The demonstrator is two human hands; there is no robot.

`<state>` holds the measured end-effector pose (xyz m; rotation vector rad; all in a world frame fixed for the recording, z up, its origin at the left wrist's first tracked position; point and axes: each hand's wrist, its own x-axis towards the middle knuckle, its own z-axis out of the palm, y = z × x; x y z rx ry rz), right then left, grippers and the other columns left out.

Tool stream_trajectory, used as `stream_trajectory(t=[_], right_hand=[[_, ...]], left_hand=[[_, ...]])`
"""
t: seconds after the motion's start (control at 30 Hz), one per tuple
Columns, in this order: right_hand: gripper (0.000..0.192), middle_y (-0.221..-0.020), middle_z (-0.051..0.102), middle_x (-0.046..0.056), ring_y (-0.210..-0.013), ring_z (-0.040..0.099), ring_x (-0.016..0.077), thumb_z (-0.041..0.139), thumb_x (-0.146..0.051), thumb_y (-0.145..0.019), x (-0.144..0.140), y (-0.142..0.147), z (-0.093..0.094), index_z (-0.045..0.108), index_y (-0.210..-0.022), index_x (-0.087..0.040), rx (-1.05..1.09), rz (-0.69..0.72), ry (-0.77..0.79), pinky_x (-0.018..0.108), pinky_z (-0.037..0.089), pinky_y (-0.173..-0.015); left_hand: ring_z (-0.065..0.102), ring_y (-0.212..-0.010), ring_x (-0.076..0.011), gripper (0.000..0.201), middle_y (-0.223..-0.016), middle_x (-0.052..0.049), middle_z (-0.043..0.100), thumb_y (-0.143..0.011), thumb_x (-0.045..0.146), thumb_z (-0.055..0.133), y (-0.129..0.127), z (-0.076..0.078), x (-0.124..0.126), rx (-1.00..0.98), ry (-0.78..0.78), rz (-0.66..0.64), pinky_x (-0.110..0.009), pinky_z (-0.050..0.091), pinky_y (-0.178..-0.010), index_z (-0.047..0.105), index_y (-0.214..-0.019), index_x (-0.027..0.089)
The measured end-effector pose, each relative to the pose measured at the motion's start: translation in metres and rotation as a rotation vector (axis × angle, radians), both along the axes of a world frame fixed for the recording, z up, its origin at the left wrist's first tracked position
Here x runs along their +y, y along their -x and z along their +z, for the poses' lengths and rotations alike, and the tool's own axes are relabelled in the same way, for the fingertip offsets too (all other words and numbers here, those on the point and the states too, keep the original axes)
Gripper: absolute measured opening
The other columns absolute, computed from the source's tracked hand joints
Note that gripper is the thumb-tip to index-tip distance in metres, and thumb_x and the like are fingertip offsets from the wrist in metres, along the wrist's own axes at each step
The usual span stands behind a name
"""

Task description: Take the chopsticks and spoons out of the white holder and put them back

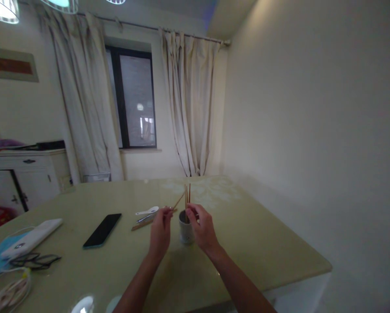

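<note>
A: Head view shows the left hand (160, 232) pinching one chopstick (178, 201), its tip leaning toward the cup (186, 230). The right hand (203, 228) is curled round the cup's rim, touching the sticks (187, 194) standing in it.

B: What could go wrong?

A: The cup is small and the sticks are tall. A bump from either hand could tip it over on the desk (253, 234).

B: How many things?

A: One cup, about three sticks inside. Left of the hands lie one spoon (147, 211), one phone (102, 230) and a few more sticks (142, 224).

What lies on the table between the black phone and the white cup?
Between phone and cup: a white spoon, loose chopsticks and the left hand, in the head view.
</note>
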<state>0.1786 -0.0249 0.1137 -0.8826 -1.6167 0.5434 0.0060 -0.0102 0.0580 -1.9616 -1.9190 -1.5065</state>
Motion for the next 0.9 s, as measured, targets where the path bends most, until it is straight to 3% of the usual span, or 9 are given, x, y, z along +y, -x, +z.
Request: stream_trajectory(t=[0.07, 0.13, 0.2, 0.27, 0.43, 0.6, 0.77, 0.9], right_hand=[[0.027, -0.102, 0.079, 0.008, -0.093, 0.075, 0.0235, 0.059, -0.042, -0.101, 0.002, 0.006, 0.005, 0.073, -0.109, -0.020, 0.073, 0.057, 0.045, 0.031, 0.058, -0.080], [0.026, -0.090, 0.078, 0.006, -0.084, 0.074, 0.0225, 0.060, -0.044, -0.100, 0.007, 0.005, 0.012, 0.071, -0.099, -0.020, 0.143, 0.106, 0.072, 0.030, 0.058, -0.075], [0.029, -0.083, 0.075, 0.005, -0.076, 0.072, 0.0210, 0.060, -0.047, -0.099, 0.014, -0.002, 0.019, 0.068, -0.092, -0.020, 0.204, 0.093, 0.066, 0.029, 0.057, -0.071], [0.033, -0.079, 0.073, 0.004, -0.072, 0.070, 0.0198, 0.061, -0.052, -0.097, 0.022, -0.015, 0.027, 0.066, -0.089, -0.021, 0.243, 0.029, 0.042, 0.029, 0.057, -0.070], [0.044, -0.074, 0.070, 0.004, -0.068, 0.068, 0.0193, 0.064, -0.063, -0.093, 0.037, -0.043, 0.045, 0.066, -0.085, -0.020, 0.223, -0.013, 0.004, 0.030, 0.059, -0.068], [0.041, -0.079, 0.074, 0.005, -0.073, 0.072, 0.0201, 0.061, -0.060, -0.095, 0.046, -0.043, 0.048, 0.068, -0.091, -0.020, 0.123, -0.036, -0.002, 0.030, 0.061, -0.070], [0.029, -0.068, 0.073, 0.002, -0.062, 0.073, 0.0183, 0.064, -0.046, -0.093, 0.054, -0.028, 0.036, 0.070, -0.080, -0.021, -0.051, 0.009, 0.053, 0.027, 0.056, -0.061], [0.022, -0.074, 0.078, 0.004, -0.059, 0.074, 0.0185, 0.065, -0.038, -0.092, 0.053, -0.024, 0.024, 0.074, -0.085, -0.019, -0.074, 0.002, 0.079, 0.027, 0.056, -0.058]], left_hand=[[0.074, -0.086, -0.0205, 0.028, -0.098, -0.006, 0.078, -0.106, 0.041, 0.045, -0.016, 0.006, -0.006, -0.130, -0.124, -0.248, -0.031, 0.059, -0.078, 0.065, -0.109, 0.022], [0.075, -0.087, -0.0208, 0.030, -0.099, -0.006, 0.078, -0.106, 0.042, 0.044, -0.024, 0.012, -0.007, -0.161, -0.154, -0.355, -0.032, 0.059, -0.080, 0.067, -0.110, 0.022], [0.075, -0.095, -0.0209, 0.038, -0.105, -0.008, 0.079, -0.109, 0.039, 0.033, -0.019, 0.014, 0.001, -0.072, -0.083, -0.263, -0.033, 0.059, -0.087, 0.066, -0.115, 0.021], [0.074, -0.106, -0.0208, 0.047, -0.113, -0.010, 0.078, -0.110, 0.031, 0.021, -0.004, 0.011, 0.013, 0.069, 0.041, -0.071, -0.034, 0.058, -0.094, 0.066, -0.120, 0.020], [0.068, -0.120, -0.0332, 0.040, -0.126, -0.020, 0.074, -0.099, 0.016, 0.038, 0.045, -0.018, 0.030, 0.221, 0.230, 0.142, -0.052, 0.050, -0.107, 0.067, -0.125, 0.013], [0.062, -0.129, -0.0381, 0.040, -0.136, -0.021, 0.070, -0.098, 0.018, 0.041, 0.060, -0.040, 0.020, 0.355, 0.354, 0.199, -0.058, 0.047, -0.108, 0.069, -0.127, 0.014], [0.060, -0.127, -0.0364, 0.034, -0.129, -0.017, 0.071, -0.102, 0.026, 0.042, 0.058, -0.037, 0.017, 0.393, 0.398, 0.214, -0.053, 0.048, -0.104, 0.072, -0.116, 0.019], [0.064, -0.123, -0.0323, 0.025, -0.121, -0.013, 0.074, -0.100, 0.028, 0.049, 0.062, -0.036, 0.019, 0.343, 0.410, 0.192, -0.046, 0.049, -0.100, 0.073, -0.103, 0.021]])
